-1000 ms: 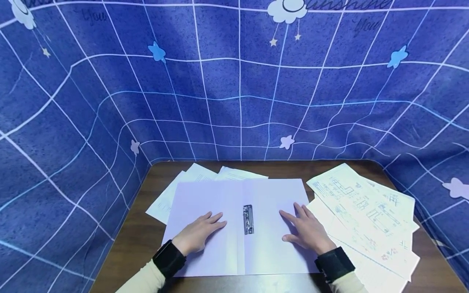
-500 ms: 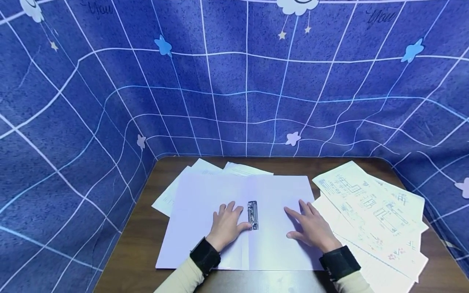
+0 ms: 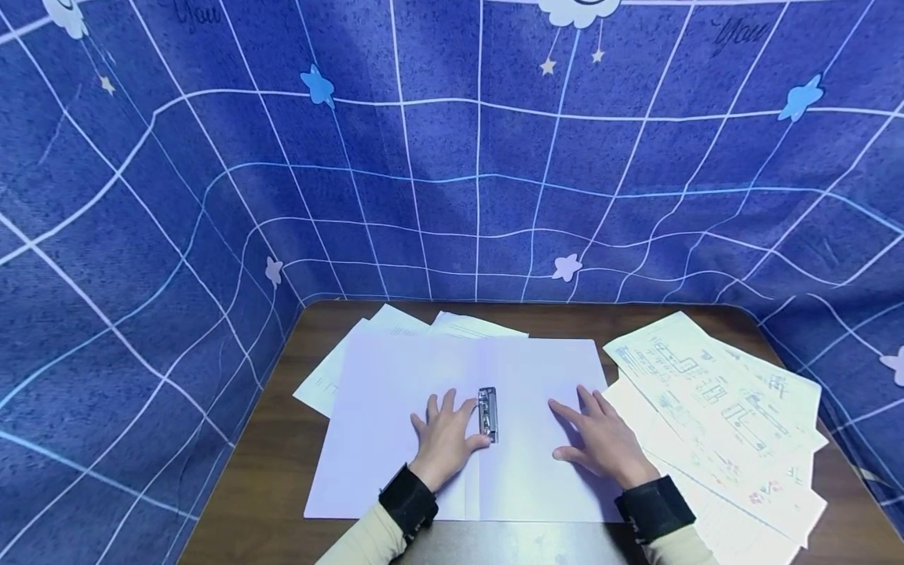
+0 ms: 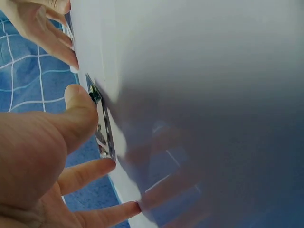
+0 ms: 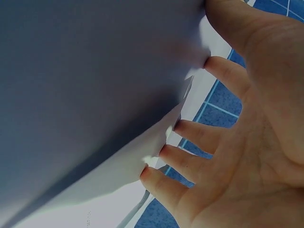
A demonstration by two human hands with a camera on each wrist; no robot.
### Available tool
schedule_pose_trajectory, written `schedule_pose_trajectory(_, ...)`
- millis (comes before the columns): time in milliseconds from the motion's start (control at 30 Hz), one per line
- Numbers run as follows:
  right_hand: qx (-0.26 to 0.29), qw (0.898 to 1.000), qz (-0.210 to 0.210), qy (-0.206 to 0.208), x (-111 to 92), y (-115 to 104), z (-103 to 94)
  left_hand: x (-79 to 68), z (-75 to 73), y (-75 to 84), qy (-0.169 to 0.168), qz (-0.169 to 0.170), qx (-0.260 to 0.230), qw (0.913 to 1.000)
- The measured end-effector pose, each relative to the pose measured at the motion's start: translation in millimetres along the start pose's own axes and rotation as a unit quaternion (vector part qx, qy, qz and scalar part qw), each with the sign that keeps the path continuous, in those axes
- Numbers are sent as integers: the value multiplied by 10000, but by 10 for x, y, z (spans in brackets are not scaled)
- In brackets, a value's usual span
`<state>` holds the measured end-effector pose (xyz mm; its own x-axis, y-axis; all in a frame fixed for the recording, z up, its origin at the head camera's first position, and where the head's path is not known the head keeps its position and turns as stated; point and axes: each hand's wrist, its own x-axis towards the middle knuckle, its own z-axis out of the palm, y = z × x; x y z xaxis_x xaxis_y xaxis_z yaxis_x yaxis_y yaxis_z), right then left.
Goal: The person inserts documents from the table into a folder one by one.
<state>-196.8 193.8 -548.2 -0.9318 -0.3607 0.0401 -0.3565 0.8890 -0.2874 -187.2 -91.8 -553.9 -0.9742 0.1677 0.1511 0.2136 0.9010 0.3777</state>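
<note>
Head view: a lilac clip folder (image 3: 526, 416) lies spread flat on the wood-grain surface (image 3: 254, 455), spine running near to far. Its metal lever clip (image 3: 488, 414) sits just right of the spine fold, long axis roughly parallel to the fold. The left hand (image 3: 443, 439) is clearly the nearer one: the clip lies immediately to its right, with the thumb tip at the clip's near end and the index fingertip beside its left edge, toward the far end. Forearm enters from the near edge, slanting inward; digits fanned, palm down. The right hand (image 3: 599, 439) is well apart from the clip, over the right panel close to its outer edge, digits spread and angled inward. Printed sheets (image 3: 713, 408) fan out at right; further papers (image 3: 332, 377) project from under the folder at upper left.

Left wrist view: thumb and index finger stand apart, toward opposite ends of the clip, not closed around it. Thumb overlaps part of the metal; contact cannot be confirmed. Right hand partly visible at upper left.

Right wrist view: digits separated, gripping nothing; fingertips meet the folder panel near its edge, pale paper beyond. Pressure cannot be judged.
</note>
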Motion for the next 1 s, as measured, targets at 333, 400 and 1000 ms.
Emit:
schedule_pose_trajectory(333,-72,10000,-48,35,-18,-21,-18,48,7,67,-20,-292,40,9996)
schedule_pose_trajectory(400,-82,9999,-55,61,-17,-17,-13,63,7,88,-44,-352,100,9993)
schedule_pose_trajectory(1000,-222,9997,-49,18,6,-12,18,69,-20,108,-89,-445,-4,9990)
